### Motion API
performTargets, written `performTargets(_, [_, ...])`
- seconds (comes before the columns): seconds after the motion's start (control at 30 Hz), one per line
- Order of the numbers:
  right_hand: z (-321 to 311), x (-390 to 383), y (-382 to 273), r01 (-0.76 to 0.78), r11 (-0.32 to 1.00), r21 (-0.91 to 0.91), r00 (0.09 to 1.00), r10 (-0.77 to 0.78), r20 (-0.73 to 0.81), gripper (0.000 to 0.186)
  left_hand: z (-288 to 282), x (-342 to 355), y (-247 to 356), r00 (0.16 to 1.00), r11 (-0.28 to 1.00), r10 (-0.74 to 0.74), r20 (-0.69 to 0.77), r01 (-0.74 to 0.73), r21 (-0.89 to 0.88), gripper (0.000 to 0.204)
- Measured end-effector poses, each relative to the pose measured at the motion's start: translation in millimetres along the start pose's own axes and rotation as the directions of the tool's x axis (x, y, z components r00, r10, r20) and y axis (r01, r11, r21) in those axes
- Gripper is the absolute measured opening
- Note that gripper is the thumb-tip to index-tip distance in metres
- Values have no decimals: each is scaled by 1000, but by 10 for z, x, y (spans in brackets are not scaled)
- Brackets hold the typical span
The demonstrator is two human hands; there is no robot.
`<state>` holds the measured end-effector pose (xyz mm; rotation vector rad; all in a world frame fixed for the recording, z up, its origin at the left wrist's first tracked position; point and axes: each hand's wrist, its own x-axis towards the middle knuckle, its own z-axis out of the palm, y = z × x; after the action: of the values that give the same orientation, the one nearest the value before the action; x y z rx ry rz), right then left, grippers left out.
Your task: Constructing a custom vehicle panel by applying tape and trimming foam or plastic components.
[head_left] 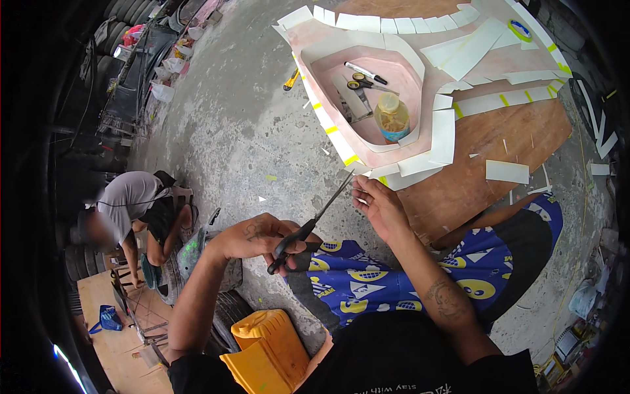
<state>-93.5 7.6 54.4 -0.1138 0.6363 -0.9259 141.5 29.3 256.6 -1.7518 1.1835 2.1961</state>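
Note:
My left hand (259, 236) is closed round the black handles of a pair of scissors (303, 230), whose narrow blades point up and to the right. Close to the blade tips is my right hand (380, 205), its fingers drawn together in a pinch; whatever is between them is too small to make out. Just beyond the fingertips lies the near edge of a large pinkish mould (430, 62), bordered with white card strips (443, 136) and bits of yellow tape (352, 159). Inside its recess are a jar (392, 118), a second pair of scissors (357, 82) and a marker (365, 72).
A brown board (499, 141) lies under the mould, with a white card piece (507, 171) on it. A yellow cutter (291, 79) rests on the concrete floor (223, 118). A yellow plastic container (269, 348) stands near my left side. Another person (141, 210) crouches at left.

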Motion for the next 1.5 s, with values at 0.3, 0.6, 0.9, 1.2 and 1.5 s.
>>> performTargets(0.3, [-11, 54, 57, 78, 996, -45, 997, -78, 6, 14, -136, 42, 322, 995, 969, -102, 8, 98, 228, 39])
performTargets(0.6, [13, 114, 91, 178, 977, -116, 984, -176, 26, 18, -97, 79, 689, 985, 958, -166, -44, 172, 230, 44])
performTargets(0.9, [-8, 122, 77, 205, 974, -96, 978, -200, 58, 21, -88, 116, 840, 974, 942, -226, -34, 227, 246, 40])
performTargets(1.2, [10, 116, 45, 210, 976, -53, 977, -207, 57, 26, -144, 137, 933, 962, 924, -275, 5, 262, 280, 38])
performTargets(1.5, [-5, 124, 46, 225, 973, -41, 972, -222, 72, 26, -139, 147, 946, 955, 920, -295, 15, 281, 272, 38])
